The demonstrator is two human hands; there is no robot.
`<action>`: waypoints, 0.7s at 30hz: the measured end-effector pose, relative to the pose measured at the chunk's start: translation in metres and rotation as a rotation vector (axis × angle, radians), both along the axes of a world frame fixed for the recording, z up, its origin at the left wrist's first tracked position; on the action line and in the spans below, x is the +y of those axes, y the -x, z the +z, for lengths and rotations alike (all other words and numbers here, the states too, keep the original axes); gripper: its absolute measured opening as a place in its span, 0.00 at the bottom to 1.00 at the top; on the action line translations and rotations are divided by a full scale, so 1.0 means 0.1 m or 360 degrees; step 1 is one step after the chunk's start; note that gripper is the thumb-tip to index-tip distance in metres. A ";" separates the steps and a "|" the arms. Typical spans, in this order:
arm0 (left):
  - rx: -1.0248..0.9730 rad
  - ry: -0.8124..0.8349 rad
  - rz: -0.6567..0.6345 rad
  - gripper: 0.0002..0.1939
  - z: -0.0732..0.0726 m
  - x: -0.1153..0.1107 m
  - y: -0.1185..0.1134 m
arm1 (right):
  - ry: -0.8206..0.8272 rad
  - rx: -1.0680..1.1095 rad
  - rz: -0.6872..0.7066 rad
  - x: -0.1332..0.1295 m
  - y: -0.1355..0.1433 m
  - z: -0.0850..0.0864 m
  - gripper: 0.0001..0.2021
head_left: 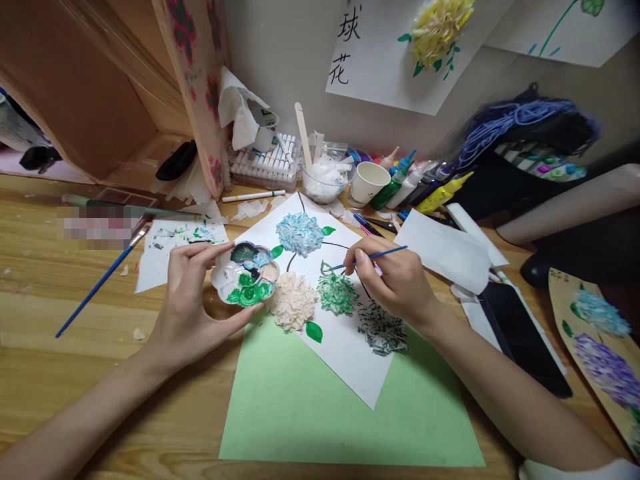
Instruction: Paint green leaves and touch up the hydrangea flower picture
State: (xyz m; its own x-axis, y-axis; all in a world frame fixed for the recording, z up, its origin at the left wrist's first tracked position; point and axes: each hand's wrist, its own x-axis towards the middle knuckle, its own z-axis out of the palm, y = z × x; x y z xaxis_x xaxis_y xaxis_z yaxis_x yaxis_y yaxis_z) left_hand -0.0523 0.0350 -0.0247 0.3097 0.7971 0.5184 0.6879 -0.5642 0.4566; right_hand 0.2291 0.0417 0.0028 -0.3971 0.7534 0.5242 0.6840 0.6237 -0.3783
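Observation:
My left hand [193,310] holds a flower-shaped paint palette [247,273] by its edges, tilted toward me, with green, dark, blue and pale paint in its wells. A thin blue brush [383,253] is pinched in my right hand [390,277], its tip at a small green leaf outline above the green flower [337,292]. White paper [345,360] lies beneath, bearing also a blue flower [299,233], a cream flower [293,302] and a black-and-white flower [383,328], with dark stems and green leaves. Part of the paper is hidden behind my right hand.
A green sheet [350,427] lies under the paper. Behind stand a marker box [265,163], a bowl of scraps [325,180], a paper cup [369,183] and paint bottles [443,192]. A larger brush [100,283] rests left; a black tablet [523,340] lies right.

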 end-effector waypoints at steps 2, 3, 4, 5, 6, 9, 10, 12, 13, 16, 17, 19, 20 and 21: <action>0.0005 -0.0020 0.0006 0.36 -0.01 0.00 0.01 | 0.0016 0.0032 -0.0046 0.01 -0.01 0.02 0.13; 0.0006 -0.0029 0.0006 0.36 -0.01 0.01 0.01 | 0.0015 0.0054 -0.0073 0.01 -0.02 0.02 0.13; 0.0007 -0.0032 0.0004 0.37 -0.01 0.01 0.01 | 0.0008 0.0074 -0.0097 0.02 -0.03 0.03 0.14; 0.0006 -0.0029 0.0001 0.37 -0.01 0.01 0.01 | 0.0001 0.0090 -0.0117 0.02 -0.04 0.03 0.14; 0.0002 -0.0021 -0.0001 0.37 -0.02 0.01 0.01 | -0.0004 0.0099 -0.0130 0.03 -0.05 0.03 0.14; -0.0006 -0.0010 0.0003 0.37 -0.01 0.01 0.01 | 0.0011 0.0078 -0.0139 0.05 -0.07 0.03 0.14; -0.0006 -0.0017 0.0006 0.37 -0.01 0.01 0.01 | 0.0020 0.0063 -0.0131 0.06 -0.07 0.02 0.14; 0.0005 -0.0028 0.0014 0.37 -0.01 0.00 0.01 | 0.0035 0.0038 -0.0113 0.07 -0.07 0.01 0.14; 0.0012 -0.0028 0.0017 0.37 0.00 0.00 0.01 | 0.0037 0.0028 -0.0103 0.07 -0.07 0.00 0.13; 0.0025 -0.0018 0.0024 0.36 0.00 0.00 0.01 | 0.0030 0.0003 -0.0098 0.09 -0.07 -0.02 0.13; 0.0023 -0.0015 0.0021 0.36 0.00 0.00 0.01 | 0.0028 -0.0006 -0.0103 0.09 -0.08 -0.02 0.13; 0.0017 -0.0013 0.0010 0.37 0.00 0.00 0.01 | 0.0034 -0.0024 -0.0111 0.09 -0.08 -0.01 0.13; 0.0017 -0.0011 0.0005 0.37 0.00 0.00 0.01 | 0.0044 -0.0029 -0.0113 0.09 -0.09 0.00 0.13; 0.0018 -0.0008 0.0004 0.37 0.01 0.00 0.01 | 0.0055 -0.0028 -0.0112 0.09 -0.09 0.00 0.13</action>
State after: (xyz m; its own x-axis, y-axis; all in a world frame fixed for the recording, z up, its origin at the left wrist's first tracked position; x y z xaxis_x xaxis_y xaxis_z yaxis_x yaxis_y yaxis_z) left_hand -0.0532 0.0352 -0.0242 0.3132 0.7953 0.5190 0.6944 -0.5646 0.4461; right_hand 0.2383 0.0508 0.0032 -0.3513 0.7974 0.4906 0.7326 0.5604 -0.3863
